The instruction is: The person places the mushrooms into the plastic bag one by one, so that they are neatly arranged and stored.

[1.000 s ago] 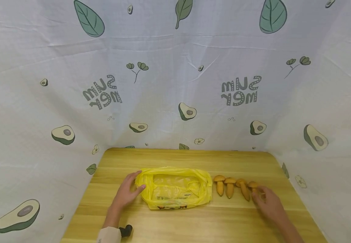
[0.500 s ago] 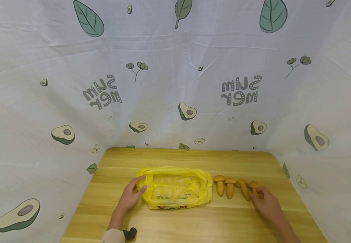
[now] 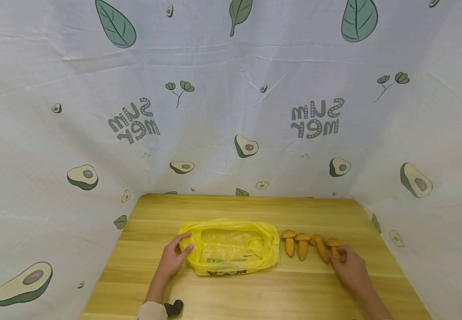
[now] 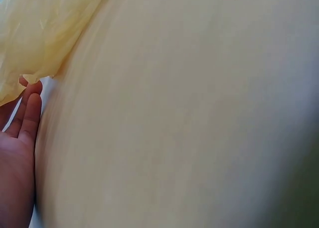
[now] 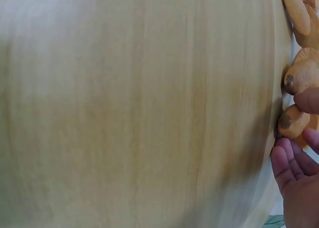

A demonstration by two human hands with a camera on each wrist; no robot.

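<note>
A yellow plastic bag (image 3: 235, 268) lies with its mouth spread wide on the wooden table. At the bag's left side my left hand (image 3: 170, 261) touches the plastic with thumb and index finger a little apart; in the left wrist view its fairly straight fingers (image 4: 32, 111) meet the bag's edge (image 4: 35, 39). To the bag's right, several brown mushrooms lie in a row. My right hand (image 3: 350, 266) pinches the rightmost mushroom (image 3: 333, 242) by its stem. In the right wrist view, thumb and fingers sit on either side of that stem (image 5: 294, 119), and the cap is mostly hidden.
The remaining mushrooms (image 3: 302, 246) stand between the bag and my right hand, caps away from me. A small black object (image 3: 174, 307) is by my left wrist. A white cloth (image 3: 214, 111) printed with avocados and leaves encloses the wooden table (image 3: 247, 298).
My left hand has shifted slightly right onto the bag's edge, its index finger now nearer the thumb. My right fingers have drawn in around the rightmost mushroom's stem. The bag has stayed put.
</note>
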